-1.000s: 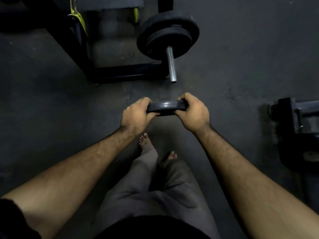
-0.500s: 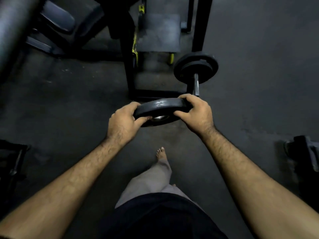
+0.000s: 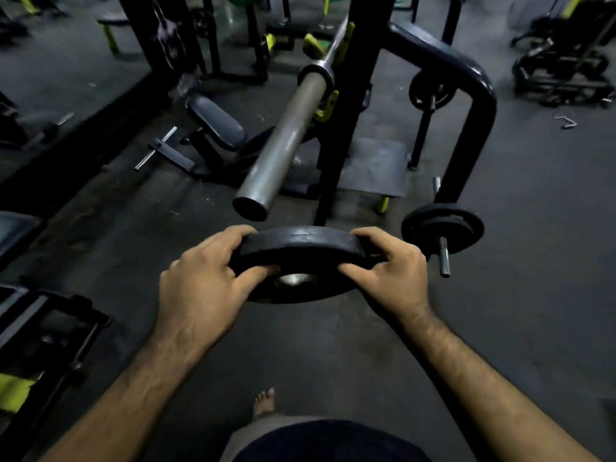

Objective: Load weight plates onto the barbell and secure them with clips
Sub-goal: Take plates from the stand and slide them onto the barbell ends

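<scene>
I hold a black round weight plate (image 3: pixel 300 248) with both hands, tilted so its rim faces up and its metal-lined centre hole shows underneath. My left hand (image 3: pixel 200 281) grips its left edge and my right hand (image 3: pixel 393 271) grips its right edge. Just above and left of the plate is the open end of the steel barbell sleeve (image 3: pixel 283 141), bare and resting on a black rack upright (image 3: pixel 346 105). No clip is visible.
A storage peg with two black plates (image 3: pixel 441 226) sticks out at the right of the rack; another plate (image 3: pixel 431 90) hangs further back. A padded bench (image 3: pixel 216 121) lies left of the barbell. Dark machines flank the rubber floor; my bare foot (image 3: pixel 265 400) is below.
The view has lifted from the floor to the rack, bringing the barbell sleeve into sight. The plate in both hands has risen to just below the sleeve end and tilted.
</scene>
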